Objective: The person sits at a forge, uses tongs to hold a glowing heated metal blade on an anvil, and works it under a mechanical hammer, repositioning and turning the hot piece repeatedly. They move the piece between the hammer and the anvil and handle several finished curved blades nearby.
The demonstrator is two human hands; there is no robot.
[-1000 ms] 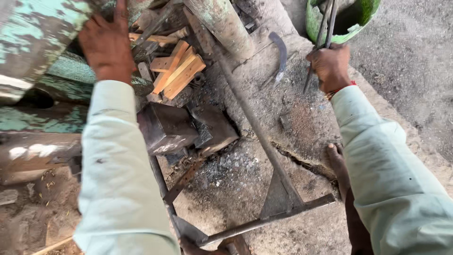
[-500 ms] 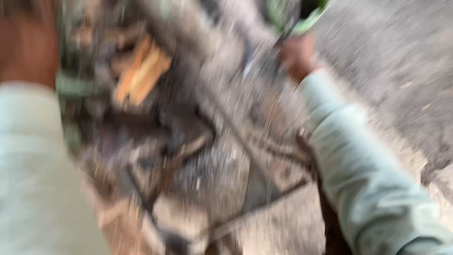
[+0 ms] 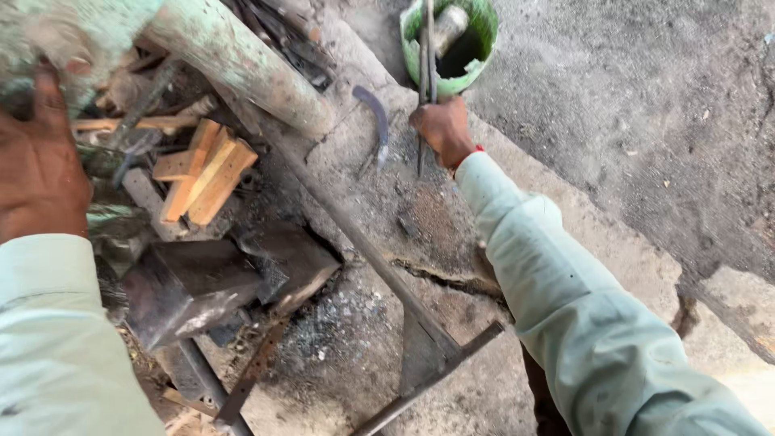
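Note:
My right hand (image 3: 442,127) is closed around a pair of long thin metal rods or tongs (image 3: 425,56) whose far ends reach into a green bucket (image 3: 476,48). A curved dark sickle blade (image 3: 374,113) lies on the ground just left of that hand. My left hand (image 3: 36,169) is at the left edge, fingers spread, resting against a worn green-painted surface (image 3: 48,32); whether it grips anything is unclear. Both arms wear pale green sleeves.
A dark iron anvil block (image 3: 190,282) sits low at the left-centre among ash. Orange wood pieces (image 3: 206,173) lie beside it. A pale wooden pole (image 3: 242,64) slants above. An angle-iron frame (image 3: 420,347) crosses the cracked concrete ledge (image 3: 452,278).
The camera swung and blurred, then settled closer. My right hand still holds the rods by the bucket; my left hand has shifted toward the left edge.

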